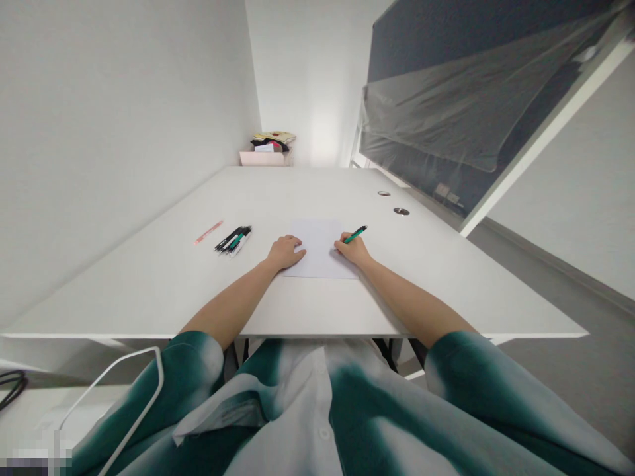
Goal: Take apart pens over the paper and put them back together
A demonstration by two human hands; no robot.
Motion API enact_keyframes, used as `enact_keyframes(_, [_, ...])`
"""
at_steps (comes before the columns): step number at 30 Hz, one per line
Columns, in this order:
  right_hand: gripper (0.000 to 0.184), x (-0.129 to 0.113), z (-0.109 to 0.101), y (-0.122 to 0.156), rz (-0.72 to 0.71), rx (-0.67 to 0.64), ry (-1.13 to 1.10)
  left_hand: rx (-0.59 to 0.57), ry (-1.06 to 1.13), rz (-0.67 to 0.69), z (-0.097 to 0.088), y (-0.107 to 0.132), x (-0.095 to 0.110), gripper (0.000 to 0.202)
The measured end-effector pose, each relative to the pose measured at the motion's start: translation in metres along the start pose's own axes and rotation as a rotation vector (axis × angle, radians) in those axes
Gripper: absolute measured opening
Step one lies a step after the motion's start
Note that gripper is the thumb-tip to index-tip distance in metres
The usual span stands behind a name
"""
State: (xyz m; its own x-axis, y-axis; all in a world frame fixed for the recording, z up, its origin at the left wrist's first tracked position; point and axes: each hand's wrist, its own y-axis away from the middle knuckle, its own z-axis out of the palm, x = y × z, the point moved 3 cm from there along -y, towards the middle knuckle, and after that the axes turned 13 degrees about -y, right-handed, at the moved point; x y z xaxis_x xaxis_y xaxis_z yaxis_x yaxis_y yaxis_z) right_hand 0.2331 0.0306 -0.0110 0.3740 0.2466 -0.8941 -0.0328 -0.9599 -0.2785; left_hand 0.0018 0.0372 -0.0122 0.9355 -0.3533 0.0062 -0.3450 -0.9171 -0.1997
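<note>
Right fingers [342, 243] pinch a green pen [355, 234] over the paper [317, 238]; left fingers [296, 242] rest open at its edge, near bundled pens [233, 240].

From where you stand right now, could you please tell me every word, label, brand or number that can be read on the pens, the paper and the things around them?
Nothing can be read.
Any print on the green pen in the right hand and the black pens: too small to read.
Sheet of paper: no legible marks.
Items on the pink box: too blurred.
</note>
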Motion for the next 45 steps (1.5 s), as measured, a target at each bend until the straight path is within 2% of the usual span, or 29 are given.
enact_keyframes(11, [0.017,0.002,0.003,-0.001,-0.02,-0.053,-0.036,-0.005,-0.008,-0.003,-0.002,0.001,0.001,0.041])
enact_keyframes(20, [0.018,0.004,0.002,-0.003,-0.042,0.001,-0.005,0.022,-0.008,0.006,0.001,-0.001,-0.002,0.04])
enact_keyframes(23, [0.019,0.003,-0.001,-0.003,-0.002,0.028,-0.059,0.014,-0.004,-0.001,0.001,-0.001,-0.001,0.04])
enact_keyframes(27, [0.024,0.003,-0.007,-0.003,0.099,0.143,-0.176,0.001,0.002,-0.005,-0.001,0.0,-0.001,0.041])
enact_keyframes(32, [0.029,0.0,-0.009,-0.004,0.054,0.17,-0.286,-0.008,0.007,-0.008,0.0,-0.001,-0.001,0.041])
enact_keyframes(38, [0.028,-0.004,-0.004,-0.004,0.057,0.076,-0.413,0.028,0.042,-0.004,0.0,-0.002,-0.002,0.038])
enact_keyframes(41, [0.029,-0.008,0.002,-0.002,0.061,-0.025,-0.521,0.138,0.101,0.047,-0.007,0.0,0.005,0.032])
enact_keyframes(45, [0.028,-0.019,0.014,0.005,0.096,-0.174,-0.704,0.265,0.227,0.195,-0.019,0.004,0.025,0.03])
